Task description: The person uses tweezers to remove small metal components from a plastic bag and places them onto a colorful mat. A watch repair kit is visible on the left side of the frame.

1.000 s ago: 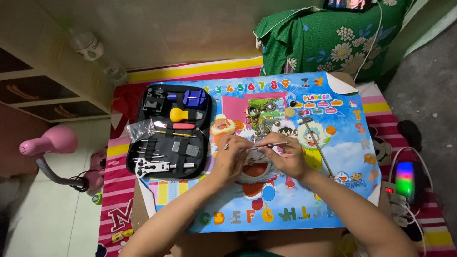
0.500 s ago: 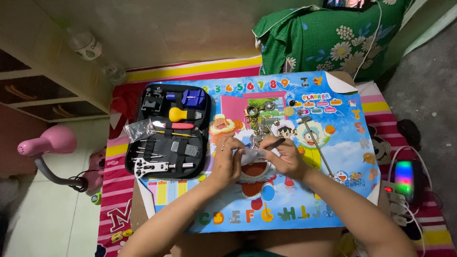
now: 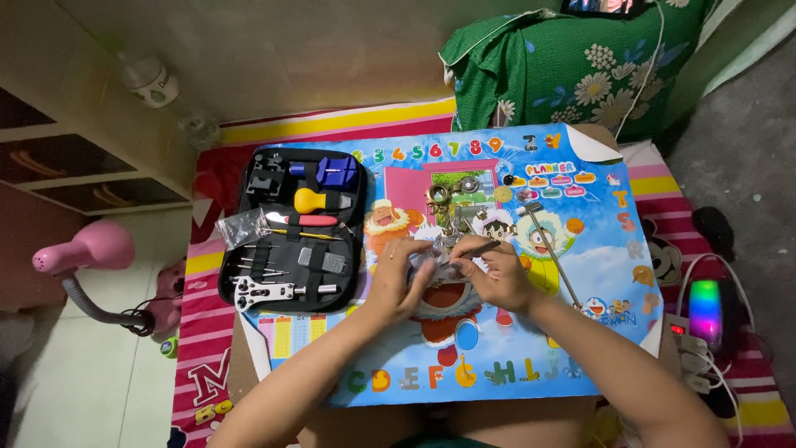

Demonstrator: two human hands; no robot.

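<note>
Head view: a small metal watch part was held at the middle of the cartoon poster, pinched by the left hand. A thin tool was gripped by the right hand, which had been shifted slightly lower than a second earlier, suggesting fine work was under way beside the open tool case.

Clear plastic packet (beside tool case)

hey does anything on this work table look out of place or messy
Slightly. The cartoon poster used as a mat has its top right corner curled over, showing the white back. Small metal parts lie loose on it above both hands, outside the open tool case. A clear plastic bag sits crumpled on the case's left edge.
</note>
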